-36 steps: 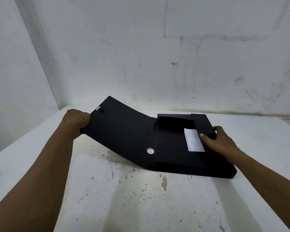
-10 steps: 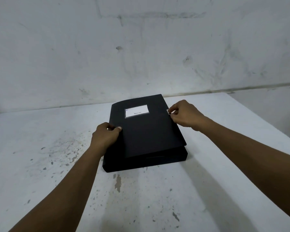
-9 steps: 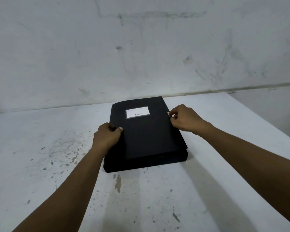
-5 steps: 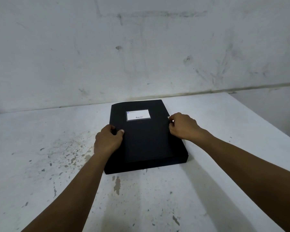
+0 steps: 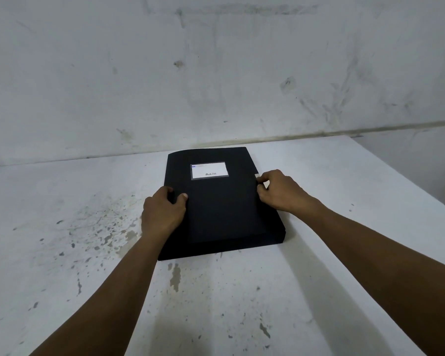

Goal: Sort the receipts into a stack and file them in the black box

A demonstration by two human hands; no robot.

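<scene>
The black box (image 5: 224,209) lies flat on the white table with its cover down. A white label (image 5: 209,170) sits on the cover near the far end. My left hand (image 5: 162,211) grips the box's left edge, thumb on top of the cover. My right hand (image 5: 280,192) is curled at the right edge, fingers pinching a small pale tab (image 5: 261,179) there. No receipts show; the inside of the box is hidden by the cover.
The white table (image 5: 88,253) is stained with grey flecks to the left and in front of the box. A scuffed white wall (image 5: 216,73) rises just behind it. The table's right edge (image 5: 406,186) runs diagonally past my right forearm.
The open cover has been folded over the box, hiding the receipt inside. Over the last second the raised cover sank flat and my right hand came down with it at the right edge.
</scene>
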